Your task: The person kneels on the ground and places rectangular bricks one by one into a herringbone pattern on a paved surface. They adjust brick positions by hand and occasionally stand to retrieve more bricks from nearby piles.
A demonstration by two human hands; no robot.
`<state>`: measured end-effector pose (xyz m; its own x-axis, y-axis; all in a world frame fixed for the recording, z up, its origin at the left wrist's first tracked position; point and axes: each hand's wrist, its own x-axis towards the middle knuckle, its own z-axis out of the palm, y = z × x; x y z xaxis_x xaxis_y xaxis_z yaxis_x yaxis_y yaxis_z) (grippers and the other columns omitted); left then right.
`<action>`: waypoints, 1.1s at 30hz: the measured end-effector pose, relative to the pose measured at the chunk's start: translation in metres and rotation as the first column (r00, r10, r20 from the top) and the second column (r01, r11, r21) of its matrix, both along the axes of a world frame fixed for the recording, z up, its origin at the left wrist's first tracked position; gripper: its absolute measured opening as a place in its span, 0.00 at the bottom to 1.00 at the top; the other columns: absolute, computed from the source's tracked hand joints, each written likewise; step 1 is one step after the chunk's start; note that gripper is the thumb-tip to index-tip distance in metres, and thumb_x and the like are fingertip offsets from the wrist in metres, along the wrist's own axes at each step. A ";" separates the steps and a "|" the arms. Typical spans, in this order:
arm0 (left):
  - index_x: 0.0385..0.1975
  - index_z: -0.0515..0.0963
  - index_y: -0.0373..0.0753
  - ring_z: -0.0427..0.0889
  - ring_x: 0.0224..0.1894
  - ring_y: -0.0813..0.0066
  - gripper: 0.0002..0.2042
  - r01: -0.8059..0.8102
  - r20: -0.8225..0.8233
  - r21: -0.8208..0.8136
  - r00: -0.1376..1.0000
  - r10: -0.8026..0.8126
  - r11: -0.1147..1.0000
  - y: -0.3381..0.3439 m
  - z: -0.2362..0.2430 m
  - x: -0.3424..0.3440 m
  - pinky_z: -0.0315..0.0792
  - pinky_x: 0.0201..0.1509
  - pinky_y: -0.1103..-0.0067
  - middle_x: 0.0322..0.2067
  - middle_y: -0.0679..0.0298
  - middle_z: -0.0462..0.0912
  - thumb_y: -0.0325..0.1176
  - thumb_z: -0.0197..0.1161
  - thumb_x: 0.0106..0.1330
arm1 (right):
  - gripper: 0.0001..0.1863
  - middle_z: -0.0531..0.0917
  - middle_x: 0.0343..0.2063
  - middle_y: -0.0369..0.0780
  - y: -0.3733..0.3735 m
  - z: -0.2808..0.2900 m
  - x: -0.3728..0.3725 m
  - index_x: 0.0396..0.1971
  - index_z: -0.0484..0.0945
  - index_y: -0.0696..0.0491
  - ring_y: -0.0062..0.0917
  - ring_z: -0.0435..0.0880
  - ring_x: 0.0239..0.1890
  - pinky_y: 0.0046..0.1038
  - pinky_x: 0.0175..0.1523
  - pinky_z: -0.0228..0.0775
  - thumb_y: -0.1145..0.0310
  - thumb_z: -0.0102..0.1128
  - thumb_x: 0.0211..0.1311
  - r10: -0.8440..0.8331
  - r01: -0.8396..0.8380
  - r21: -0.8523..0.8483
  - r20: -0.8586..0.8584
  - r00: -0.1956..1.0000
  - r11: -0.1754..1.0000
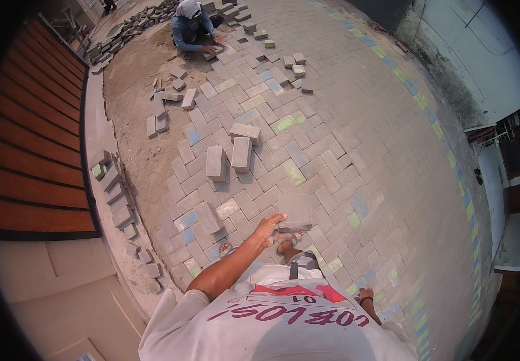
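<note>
My left hand grips a grey paving block by its left side, in front of my body and above the laid paving. Down by my right side hangs my right hand, its fingers loosely apart and nothing visible in them. Left of the held block, a raised grey block rests on the paving. Farther ahead stand two more loose blocks, the left one and the right one, with another block lying just behind them.
A co-worker crouches at the far paving edge, hands on a block. Bare sand borders the paving on the left. Several blocks line the kerb beside a brown slatted gate. A pale wall stands right.
</note>
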<state>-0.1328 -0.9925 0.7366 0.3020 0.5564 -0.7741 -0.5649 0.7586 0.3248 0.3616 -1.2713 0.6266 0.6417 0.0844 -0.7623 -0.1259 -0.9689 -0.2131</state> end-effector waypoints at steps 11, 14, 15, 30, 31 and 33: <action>0.67 0.57 0.36 0.79 0.48 0.60 0.40 0.509 -0.221 0.055 0.845 -0.486 0.859 0.162 0.032 0.185 0.80 0.34 0.69 0.55 0.54 0.72 0.38 0.72 0.56 | 0.39 0.80 0.42 0.43 0.252 0.034 -0.044 0.72 0.50 0.51 0.28 0.83 0.32 0.28 0.32 0.74 0.72 0.57 0.63 0.314 -0.264 0.644 0.040 0.949 0.718; 0.67 0.58 0.36 0.79 0.49 0.60 0.41 0.570 -0.252 0.024 0.799 -0.546 0.822 0.216 0.030 0.205 0.80 0.35 0.69 0.56 0.54 0.72 0.38 0.72 0.53 | 0.39 0.79 0.43 0.44 0.302 0.018 -0.021 0.71 0.50 0.53 0.27 0.83 0.33 0.27 0.32 0.74 0.72 0.58 0.62 0.381 -0.344 0.653 0.091 0.920 0.675; 0.67 0.58 0.36 0.79 0.49 0.60 0.42 0.577 -0.261 0.007 0.789 -0.556 0.816 0.235 0.025 0.208 0.80 0.35 0.68 0.56 0.54 0.72 0.38 0.73 0.53 | 0.39 0.79 0.43 0.46 0.321 0.030 -0.018 0.71 0.51 0.55 0.27 0.83 0.33 0.27 0.31 0.74 0.73 0.58 0.61 0.331 -0.259 0.627 0.003 0.944 0.734; 0.67 0.56 0.36 0.80 0.39 0.59 0.44 0.292 -0.500 0.001 0.829 -0.252 0.956 0.574 -0.019 0.199 0.76 0.34 0.62 0.48 0.51 0.75 0.33 0.74 0.50 | 0.37 0.79 0.41 0.47 0.543 0.025 0.151 0.69 0.55 0.54 0.29 0.83 0.30 0.28 0.27 0.73 0.73 0.58 0.60 0.046 -0.028 0.129 -0.131 0.990 0.991; 0.65 0.58 0.34 0.80 0.40 0.59 0.42 0.235 -0.520 -0.007 0.829 -0.204 0.972 0.594 -0.022 0.199 0.76 0.34 0.62 0.48 0.51 0.76 0.32 0.74 0.49 | 0.37 0.79 0.41 0.47 0.564 0.024 0.160 0.69 0.55 0.54 0.29 0.83 0.30 0.29 0.27 0.73 0.73 0.57 0.60 0.067 -0.048 0.131 -0.139 0.988 0.990; 0.62 0.61 0.31 0.80 0.42 0.60 0.40 0.118 -0.560 -0.015 0.821 -0.106 0.993 0.635 -0.035 0.205 0.77 0.34 0.61 0.49 0.50 0.77 0.29 0.74 0.47 | 0.37 0.79 0.41 0.46 0.611 0.016 0.181 0.69 0.55 0.54 0.29 0.83 0.30 0.29 0.27 0.73 0.73 0.57 0.60 0.115 -0.097 0.122 -0.158 0.981 0.988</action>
